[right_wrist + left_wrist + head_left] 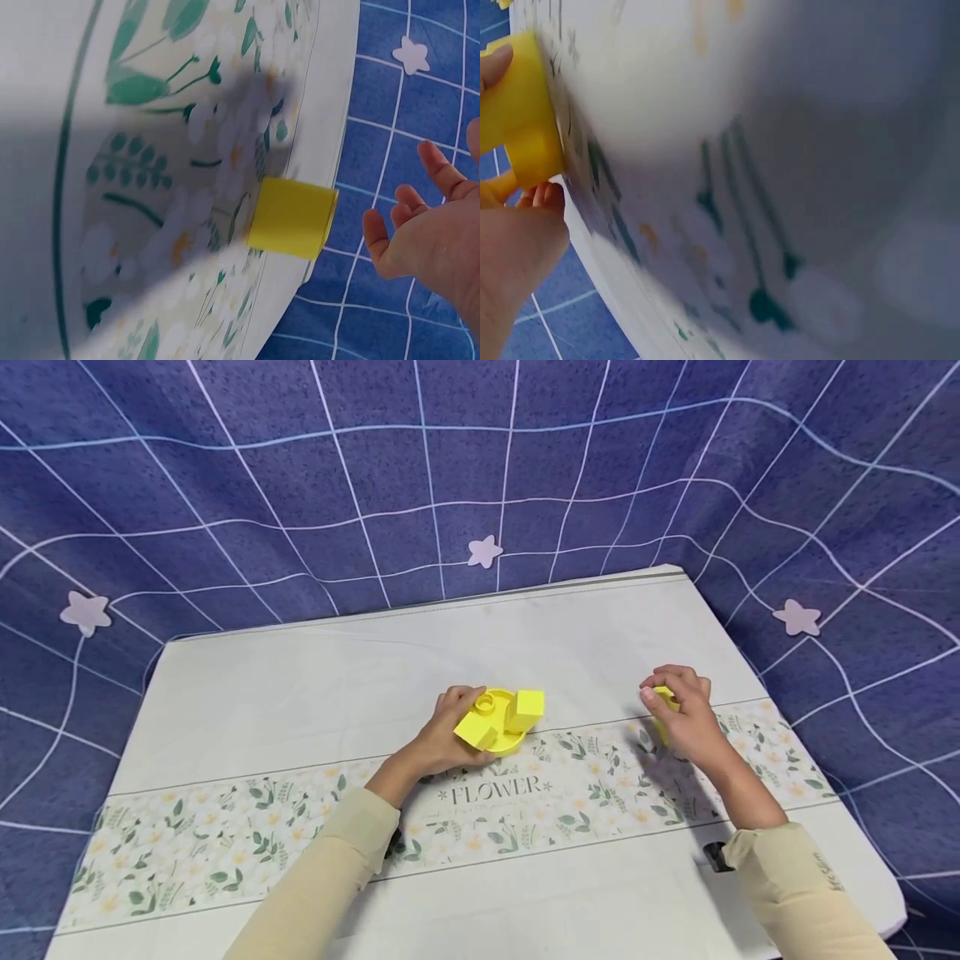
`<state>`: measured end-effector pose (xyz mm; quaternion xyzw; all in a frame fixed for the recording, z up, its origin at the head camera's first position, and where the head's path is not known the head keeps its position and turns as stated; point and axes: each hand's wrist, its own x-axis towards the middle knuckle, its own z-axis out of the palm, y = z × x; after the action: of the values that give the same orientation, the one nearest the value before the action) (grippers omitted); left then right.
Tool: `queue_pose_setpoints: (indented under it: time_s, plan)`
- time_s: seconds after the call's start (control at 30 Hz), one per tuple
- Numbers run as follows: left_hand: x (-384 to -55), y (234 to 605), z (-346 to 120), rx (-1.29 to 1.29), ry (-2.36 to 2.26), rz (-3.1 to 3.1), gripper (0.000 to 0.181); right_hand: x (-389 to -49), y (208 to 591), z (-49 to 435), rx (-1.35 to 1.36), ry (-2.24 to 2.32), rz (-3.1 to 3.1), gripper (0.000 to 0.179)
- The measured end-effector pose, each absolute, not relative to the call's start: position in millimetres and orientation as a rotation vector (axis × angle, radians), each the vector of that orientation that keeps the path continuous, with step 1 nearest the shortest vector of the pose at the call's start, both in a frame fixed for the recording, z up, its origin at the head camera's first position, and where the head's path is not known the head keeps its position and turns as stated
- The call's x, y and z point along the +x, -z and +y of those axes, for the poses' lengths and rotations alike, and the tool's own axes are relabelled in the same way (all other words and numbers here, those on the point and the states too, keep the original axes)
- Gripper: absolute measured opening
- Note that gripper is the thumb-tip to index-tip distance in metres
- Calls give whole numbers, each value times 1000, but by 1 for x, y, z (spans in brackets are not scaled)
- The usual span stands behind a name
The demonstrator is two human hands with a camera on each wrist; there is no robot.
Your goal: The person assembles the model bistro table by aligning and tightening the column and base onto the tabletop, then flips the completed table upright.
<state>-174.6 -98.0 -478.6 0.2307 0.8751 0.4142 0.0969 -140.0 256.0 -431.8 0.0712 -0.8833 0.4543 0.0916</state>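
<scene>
Left of the table's middle right, my left hand (442,739) grips a round yellow dish-like piece (512,745) by its side. A tall yellow block (527,708), a second yellow block (475,731) and a small yellow ring (486,703) are on that piece. In the left wrist view, the thumb lies on a yellow part (514,97), and the other fingers are partly hidden. Further right, my right hand (690,718) hovers over a yellow block (292,217) standing on the table. The right wrist view shows those fingers loosely bent and apart from the block.
A white table cover (315,693) carries a flower-print band with the word FLOWER. Behind and beside the table hangs a blue curtain (390,468) with a light grid and stars (485,552). The table's right edge lies beyond my right hand.
</scene>
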Motion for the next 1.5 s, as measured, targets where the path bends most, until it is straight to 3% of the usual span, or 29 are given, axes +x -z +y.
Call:
queue_pose_setpoints:
  time_s: [0.37,0.63,0.97,1.23,1.5]
  plan:
    - [-167,481,-99,627,-1229,2625,107,-134,433,268,151,-1299,-2646,21]
    - [-166,483,-98,586,-1274,2671,94,-128,437,278,81,-1219,-2696,24]
    - [-174,478,-105,570,-1341,2553,96,-125,437,284,61,-1144,-2725,25]
    - [-172,478,-104,512,-1401,2529,102,-123,440,289,-68,-893,-2841,46]
    - [-172,481,-106,461,-1468,2523,90,-120,443,294,-195,-708,-2979,69]
